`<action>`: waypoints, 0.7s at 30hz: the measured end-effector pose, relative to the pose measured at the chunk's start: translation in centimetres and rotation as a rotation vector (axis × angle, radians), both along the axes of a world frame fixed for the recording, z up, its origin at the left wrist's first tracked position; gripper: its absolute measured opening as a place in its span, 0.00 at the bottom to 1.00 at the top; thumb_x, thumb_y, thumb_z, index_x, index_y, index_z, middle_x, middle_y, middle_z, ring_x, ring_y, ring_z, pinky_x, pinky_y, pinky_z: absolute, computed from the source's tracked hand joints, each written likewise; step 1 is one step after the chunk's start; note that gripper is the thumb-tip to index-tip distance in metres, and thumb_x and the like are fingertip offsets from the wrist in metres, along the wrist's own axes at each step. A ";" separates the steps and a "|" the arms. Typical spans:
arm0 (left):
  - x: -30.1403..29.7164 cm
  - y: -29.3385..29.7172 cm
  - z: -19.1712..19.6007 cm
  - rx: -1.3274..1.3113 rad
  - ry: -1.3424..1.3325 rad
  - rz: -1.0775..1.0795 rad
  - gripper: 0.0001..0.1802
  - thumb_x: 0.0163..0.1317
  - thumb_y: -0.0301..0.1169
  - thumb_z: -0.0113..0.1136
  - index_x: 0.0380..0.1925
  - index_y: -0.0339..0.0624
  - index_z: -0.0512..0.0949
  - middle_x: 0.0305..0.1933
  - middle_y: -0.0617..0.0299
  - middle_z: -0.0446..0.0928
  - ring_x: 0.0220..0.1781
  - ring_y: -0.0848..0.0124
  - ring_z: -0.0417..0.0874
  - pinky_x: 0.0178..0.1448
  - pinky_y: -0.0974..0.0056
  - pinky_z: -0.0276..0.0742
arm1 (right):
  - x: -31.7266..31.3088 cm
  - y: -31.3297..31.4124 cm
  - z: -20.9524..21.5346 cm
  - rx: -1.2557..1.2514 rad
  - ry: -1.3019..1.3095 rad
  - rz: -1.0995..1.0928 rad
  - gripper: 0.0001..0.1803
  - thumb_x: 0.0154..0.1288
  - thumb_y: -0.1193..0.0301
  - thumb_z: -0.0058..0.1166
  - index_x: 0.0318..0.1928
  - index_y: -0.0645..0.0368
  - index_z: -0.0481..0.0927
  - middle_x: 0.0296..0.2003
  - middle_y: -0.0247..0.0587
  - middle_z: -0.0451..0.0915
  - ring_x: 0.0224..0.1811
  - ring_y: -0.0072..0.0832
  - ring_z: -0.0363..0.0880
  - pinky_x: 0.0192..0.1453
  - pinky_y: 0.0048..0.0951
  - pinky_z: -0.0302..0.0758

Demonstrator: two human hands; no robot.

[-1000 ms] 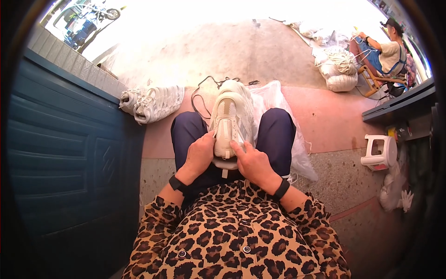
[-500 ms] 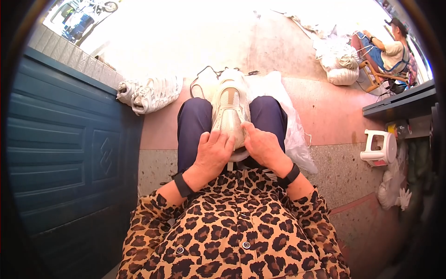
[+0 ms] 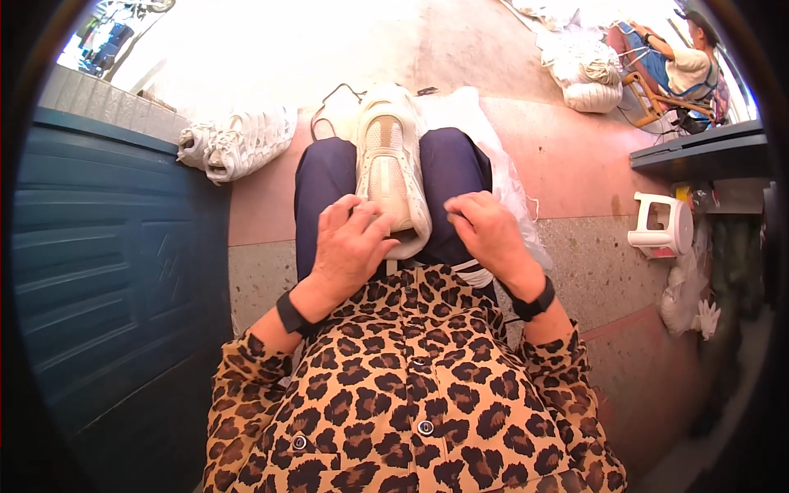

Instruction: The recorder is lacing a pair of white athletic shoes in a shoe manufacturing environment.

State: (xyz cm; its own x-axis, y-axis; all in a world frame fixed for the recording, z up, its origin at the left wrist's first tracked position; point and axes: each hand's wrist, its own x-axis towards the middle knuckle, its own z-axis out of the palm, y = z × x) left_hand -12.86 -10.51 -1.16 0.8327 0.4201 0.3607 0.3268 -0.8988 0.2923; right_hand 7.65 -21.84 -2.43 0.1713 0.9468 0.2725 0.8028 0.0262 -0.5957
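mid-frame, cream mesh shoe [image 3: 385, 168]; left hand [image 3: 347, 244] over its edge, fingers apart; right hand [image 3: 496, 240], fingers parted, has come off.

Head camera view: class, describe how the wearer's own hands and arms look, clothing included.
The left hand and right hand are gloveless. Each wrist wears a wide black band. Tan sleeves with dark brown and black leopard spots end on the forearms.
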 end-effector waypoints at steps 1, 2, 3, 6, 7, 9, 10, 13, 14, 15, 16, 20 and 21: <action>-0.1 0.2 0.1 -0.038 -0.043 0.005 0.17 0.43 0.29 0.67 0.37 0.44 0.77 0.40 0.61 0.75 0.47 0.60 0.71 0.49 0.58 0.65 | 0.7 -1.4 0.4 -0.103 -0.003 -0.002 0.07 0.51 0.73 0.57 0.33 0.57 0.80 0.30 0.38 0.78 0.38 0.35 0.74 0.43 0.33 0.71; -0.4 0.3 0.1 -0.046 -0.044 0.005 0.17 0.43 0.29 0.67 0.37 0.44 0.77 0.40 0.61 0.75 0.47 0.60 0.71 0.49 0.58 0.65 | 0.9 -2.6 0.4 -0.110 -0.005 -0.003 0.07 0.51 0.73 0.57 0.33 0.57 0.80 0.30 0.38 0.78 0.38 0.35 0.74 0.43 0.33 0.71; -0.6 0.6 0.1 -0.061 -0.068 0.016 0.15 0.43 0.27 0.66 0.35 0.43 0.77 0.38 0.61 0.75 0.45 0.59 0.72 0.48 0.58 0.66 | 1.0 -3.8 0.4 -0.218 -0.042 0.084 0.06 0.51 0.74 0.57 0.32 0.57 0.80 0.31 0.38 0.78 0.38 0.34 0.75 0.43 0.32 0.70; 0.1 0.8 0.0 -0.081 -0.126 0.011 0.11 0.46 0.22 0.63 0.33 0.40 0.77 0.34 0.59 0.77 0.40 0.59 0.74 0.43 0.59 0.69 | 0.3 -5.9 -0.9 -0.289 -0.114 0.136 0.03 0.50 0.75 0.57 0.28 0.56 0.80 0.29 0.36 0.77 0.37 0.32 0.74 0.44 0.32 0.69; 0.3 0.7 -0.2 -0.132 -0.137 -0.015 0.11 0.46 0.23 0.62 0.33 0.41 0.77 0.33 0.60 0.77 0.40 0.59 0.74 0.43 0.59 0.69 | 0.2 -6.0 -1.4 -0.295 -0.143 0.127 0.03 0.50 0.75 0.56 0.29 0.55 0.79 0.28 0.35 0.75 0.37 0.33 0.72 0.44 0.33 0.67; 1.2 0.2 0.1 -0.225 -0.104 -0.104 0.11 0.48 0.24 0.60 0.35 0.40 0.77 0.32 0.58 0.77 0.41 0.59 0.75 0.45 0.60 0.70 | 0.1 -6.0 -1.5 -0.297 -0.174 0.116 0.03 0.51 0.74 0.55 0.30 0.55 0.78 0.27 0.34 0.73 0.37 0.33 0.71 0.43 0.34 0.66; 1.9 -0.4 0.1 -0.223 -0.104 -0.106 0.11 0.48 0.24 0.60 0.35 0.40 0.77 0.32 0.58 0.77 0.41 0.59 0.75 0.45 0.60 0.70 | 0.1 -5.7 -1.3 -0.264 -0.222 0.139 0.04 0.52 0.75 0.53 0.30 0.55 0.76 0.27 0.36 0.72 0.36 0.34 0.70 0.42 0.34 0.65; 4.8 -2.4 0.0 -0.583 -0.082 -0.197 0.10 0.51 0.26 0.60 0.35 0.38 0.77 0.32 0.57 0.77 0.42 0.56 0.75 0.47 0.60 0.71 | 1.4 -3.4 1.7 -0.109 -0.235 0.103 0.05 0.53 0.77 0.50 0.31 0.56 0.72 0.27 0.39 0.70 0.34 0.36 0.69 0.41 0.34 0.65; 5.6 -2.8 0.2 -0.606 -0.111 -0.212 0.10 0.53 0.27 0.59 0.36 0.37 0.77 0.32 0.57 0.78 0.40 0.58 0.76 0.46 0.62 0.71 | 2.0 -2.4 3.4 0.011 -0.191 0.055 0.05 0.53 0.78 0.48 0.32 0.57 0.70 0.27 0.40 0.69 0.34 0.37 0.68 0.41 0.34 0.64; 5.9 -2.8 0.3 -0.629 -0.140 -0.224 0.10 0.56 0.29 0.58 0.37 0.36 0.76 0.31 0.57 0.78 0.38 0.61 0.77 0.44 0.64 0.72 | 2.5 -1.4 5.1 0.096 -0.202 0.020 0.04 0.54 0.78 0.48 0.31 0.57 0.70 0.27 0.41 0.69 0.34 0.38 0.68 0.41 0.35 0.64; 6.1 -2.4 0.5 -0.624 -0.141 -0.228 0.10 0.56 0.29 0.58 0.37 0.36 0.76 0.31 0.57 0.78 0.38 0.61 0.77 0.44 0.64 0.72 | 3.0 -0.7 6.9 0.181 -0.217 -0.020 0.03 0.55 0.79 0.48 0.31 0.58 0.70 0.27 0.41 0.69 0.34 0.38 0.68 0.41 0.35 0.64; 5.4 0.2 3.3 -1.579 0.123 -0.153 0.12 0.65 0.35 0.51 0.36 0.36 0.77 0.23 0.73 0.70 0.26 0.85 0.66 0.30 0.79 0.61 | 6.4 0.1 10.4 0.261 -0.285 -0.165 0.02 0.57 0.78 0.48 0.32 0.60 0.71 0.28 0.43 0.70 0.35 0.40 0.68 0.41 0.36 0.65; 5.0 1.0 4.5 -1.612 0.124 -0.131 0.12 0.65 0.35 0.51 0.37 0.36 0.77 0.23 0.73 0.69 0.25 0.85 0.66 0.30 0.79 0.61 | 7.4 -0.1 10.2 0.243 -0.347 -0.234 0.02 0.57 0.78 0.49 0.32 0.60 0.71 0.28 0.44 0.71 0.36 0.40 0.69 0.42 0.36 0.65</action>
